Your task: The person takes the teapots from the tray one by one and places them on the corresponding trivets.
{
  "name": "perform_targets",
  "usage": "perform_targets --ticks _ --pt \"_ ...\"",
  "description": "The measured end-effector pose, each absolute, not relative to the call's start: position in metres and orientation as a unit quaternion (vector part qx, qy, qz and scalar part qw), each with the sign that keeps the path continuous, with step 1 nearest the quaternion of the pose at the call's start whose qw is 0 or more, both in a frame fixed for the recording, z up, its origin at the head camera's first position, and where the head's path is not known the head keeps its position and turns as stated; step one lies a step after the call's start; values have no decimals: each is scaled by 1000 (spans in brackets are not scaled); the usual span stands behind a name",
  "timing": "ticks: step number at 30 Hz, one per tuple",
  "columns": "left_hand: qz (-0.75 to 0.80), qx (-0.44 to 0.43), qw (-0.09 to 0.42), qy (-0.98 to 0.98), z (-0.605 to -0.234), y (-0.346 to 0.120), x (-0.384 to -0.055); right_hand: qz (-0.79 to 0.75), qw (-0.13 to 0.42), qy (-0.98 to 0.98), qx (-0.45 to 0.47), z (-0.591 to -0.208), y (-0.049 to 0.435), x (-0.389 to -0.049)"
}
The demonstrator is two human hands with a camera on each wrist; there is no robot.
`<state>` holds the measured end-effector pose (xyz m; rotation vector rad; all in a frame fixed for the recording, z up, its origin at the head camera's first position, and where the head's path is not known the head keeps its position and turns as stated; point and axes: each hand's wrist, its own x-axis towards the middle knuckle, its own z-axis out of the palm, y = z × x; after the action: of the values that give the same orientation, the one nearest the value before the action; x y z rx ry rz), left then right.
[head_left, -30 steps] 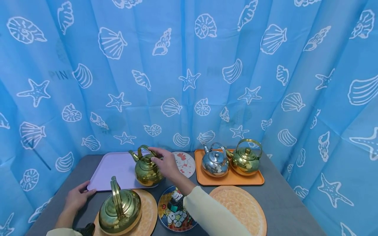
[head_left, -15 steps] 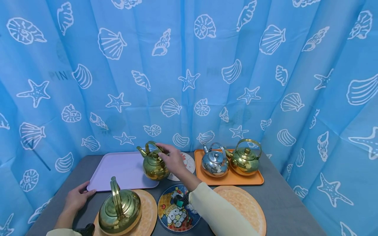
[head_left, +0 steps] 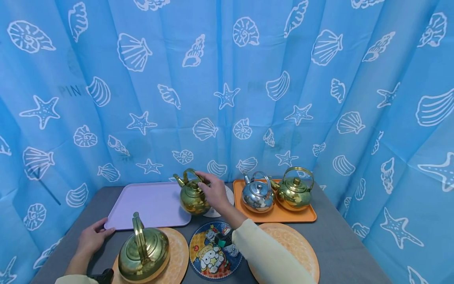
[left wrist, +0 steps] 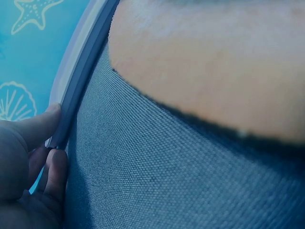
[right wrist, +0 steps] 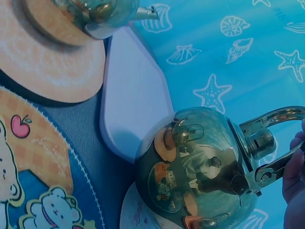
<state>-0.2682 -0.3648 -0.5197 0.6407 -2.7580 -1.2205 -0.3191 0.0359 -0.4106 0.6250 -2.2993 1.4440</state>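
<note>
My right hand [head_left: 216, 195] grips the arched handle of a shiny gold kettle [head_left: 193, 200], its spout pointing left. In the head view this kettle overlaps the right end of the lilac tray [head_left: 147, 207] and the white printed round mat [head_left: 212, 213]. The right wrist view shows the round kettle body [right wrist: 200, 162] close over that mat [right wrist: 136, 207], fingers curled at the handle. At the tray's near left corner, my left hand [head_left: 91, 238] pinches the rim [left wrist: 78, 71] between thumb and fingers. A larger gold kettle [head_left: 149, 250] stands just right of it.
That larger kettle is on a peach round mat [head_left: 180, 248]. A cartoon mat [head_left: 213, 260] lies in the middle, another peach mat [head_left: 283, 240] right of it. The orange tray [head_left: 244, 215] carries a silver kettle [head_left: 258, 197] and a gold one [head_left: 295, 193]. A blue curtain [head_left: 227, 79] hangs behind.
The right hand has carried the gold kettle rightward, from over the lilac tray's right end to over the white mat. The left hand and the tray have stayed put.
</note>
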Motion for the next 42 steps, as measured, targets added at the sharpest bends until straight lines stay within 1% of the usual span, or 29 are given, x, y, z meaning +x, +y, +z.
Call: perform_targets --ticks 8,16,33,42 --pt "-399 208 32 -893 -520 -365 -268 514 177 -815 201 -414 42 -322" --pt "-401 214 22 -890 -521 -366 -269 509 184 -822 179 -418 50 -329" --pt "-403 212 29 -890 -520 -365 -268 504 189 -829 153 -424 63 -336" --pt "-401 211 24 -891 -518 -364 -267 523 209 -813 146 -427 70 -338"
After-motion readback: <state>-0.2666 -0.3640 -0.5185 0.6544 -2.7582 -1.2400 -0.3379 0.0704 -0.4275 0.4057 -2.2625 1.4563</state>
